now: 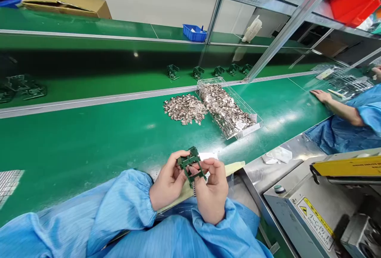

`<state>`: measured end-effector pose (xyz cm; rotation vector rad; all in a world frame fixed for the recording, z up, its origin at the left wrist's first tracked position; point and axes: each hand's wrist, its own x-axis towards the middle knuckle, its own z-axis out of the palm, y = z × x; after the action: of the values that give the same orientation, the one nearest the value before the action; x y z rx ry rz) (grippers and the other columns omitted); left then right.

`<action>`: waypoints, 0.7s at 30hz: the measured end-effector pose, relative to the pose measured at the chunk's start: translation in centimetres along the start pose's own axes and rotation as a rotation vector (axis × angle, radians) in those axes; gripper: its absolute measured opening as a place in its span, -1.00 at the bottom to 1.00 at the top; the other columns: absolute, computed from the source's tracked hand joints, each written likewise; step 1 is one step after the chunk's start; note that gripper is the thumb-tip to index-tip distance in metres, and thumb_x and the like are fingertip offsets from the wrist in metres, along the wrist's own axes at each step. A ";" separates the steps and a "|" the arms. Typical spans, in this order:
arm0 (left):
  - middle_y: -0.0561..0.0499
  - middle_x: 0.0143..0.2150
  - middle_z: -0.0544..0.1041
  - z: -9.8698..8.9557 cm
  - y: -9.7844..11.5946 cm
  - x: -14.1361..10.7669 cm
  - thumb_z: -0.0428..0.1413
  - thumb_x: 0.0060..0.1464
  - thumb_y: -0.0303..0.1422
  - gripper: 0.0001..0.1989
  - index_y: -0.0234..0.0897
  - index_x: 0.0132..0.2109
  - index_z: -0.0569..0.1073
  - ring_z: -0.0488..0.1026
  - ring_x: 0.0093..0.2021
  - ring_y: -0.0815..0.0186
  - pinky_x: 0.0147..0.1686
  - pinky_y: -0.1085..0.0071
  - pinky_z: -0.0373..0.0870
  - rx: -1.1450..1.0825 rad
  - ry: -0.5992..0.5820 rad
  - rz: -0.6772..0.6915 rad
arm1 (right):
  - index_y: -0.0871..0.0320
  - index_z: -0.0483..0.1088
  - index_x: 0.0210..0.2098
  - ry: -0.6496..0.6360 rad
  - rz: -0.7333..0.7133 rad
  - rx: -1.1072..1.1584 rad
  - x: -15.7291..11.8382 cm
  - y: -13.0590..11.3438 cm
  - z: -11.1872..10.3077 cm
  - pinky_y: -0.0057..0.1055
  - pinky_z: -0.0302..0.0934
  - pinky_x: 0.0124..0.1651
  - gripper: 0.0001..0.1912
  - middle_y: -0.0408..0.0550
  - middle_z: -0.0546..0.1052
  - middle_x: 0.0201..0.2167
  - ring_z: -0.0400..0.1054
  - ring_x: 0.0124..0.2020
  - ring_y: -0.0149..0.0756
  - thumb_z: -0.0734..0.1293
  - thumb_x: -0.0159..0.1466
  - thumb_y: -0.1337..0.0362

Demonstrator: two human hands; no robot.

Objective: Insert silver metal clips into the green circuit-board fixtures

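Near the table's front edge, my left hand (169, 180) grips the left side of a green frame-like part (192, 164) with cut-out openings. My right hand (212, 190) pinches the same part from the right, fingers closed on its lower edge. A small ridged strip (194, 189) hangs below the part by my right thumb. Beyond the hands lie a loose pile of small metal pieces (184, 108) and a clear tray (251, 130) filled with similar pieces.
Several green parts (198, 72) stand on the conveyor belt behind the table rail. A blue bin (194, 33) and a cardboard box (68, 4) are on the shelf. At the right are another person's hand (321, 95), wire racks (348, 81) and a machine (300, 206).
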<state>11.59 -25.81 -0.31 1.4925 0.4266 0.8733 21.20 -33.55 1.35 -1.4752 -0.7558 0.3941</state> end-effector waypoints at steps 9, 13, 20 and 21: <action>-0.05 -0.08 0.53 -0.2 0.0 -0.5 -0.01 0.30 -0.29 -0.67 -0.11 0.17 0.20 0.52 -0.18 0.31 -0.20 0.43 0.44 0.048 -0.034 -0.003 | 0.08 0.31 -0.26 0.059 -0.001 -0.026 0.0 -0.7 0.8 -0.50 0.33 -0.36 -0.80 -0.22 0.48 -0.44 0.43 -0.42 -0.40 0.40 0.16 0.36; -0.07 -0.11 0.52 -0.2 0.0 -0.7 -0.01 0.29 -0.27 -0.65 -0.16 0.18 0.21 0.51 -0.20 0.28 -0.21 0.40 0.44 0.081 -0.034 -0.014 | 0.11 0.31 -0.30 0.101 0.017 0.002 -0.1 -0.8 0.9 -0.50 0.31 -0.41 -0.81 -0.20 0.45 -0.47 0.39 -0.46 -0.40 0.41 0.16 0.30; -0.04 -0.08 0.48 0.5 0.5 -1.4 0.02 0.27 -0.30 -0.69 -0.14 0.13 0.28 0.47 -0.23 0.33 -0.26 0.46 0.43 0.072 -0.012 -0.048 | 0.09 0.29 -0.21 0.114 -0.052 0.095 -0.1 -0.5 0.1 -0.32 0.33 -0.15 -0.76 0.00 0.42 -0.10 0.39 -0.13 -0.24 0.41 0.18 0.27; -0.05 -0.07 0.48 0.7 0.6 -1.4 0.02 0.27 -0.30 -0.69 -0.15 0.14 0.27 0.47 -0.21 0.32 -0.24 0.46 0.43 0.052 -0.019 -0.057 | 0.09 0.28 -0.17 0.074 -0.030 0.121 -0.1 -0.5 -0.4 -0.28 0.33 -0.11 -0.75 0.04 0.42 -0.04 0.38 -0.07 -0.21 0.40 0.20 0.27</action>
<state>11.04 -27.34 -0.03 1.5281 0.4792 0.8075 21.27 -33.93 1.80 -1.3563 -0.6835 0.3543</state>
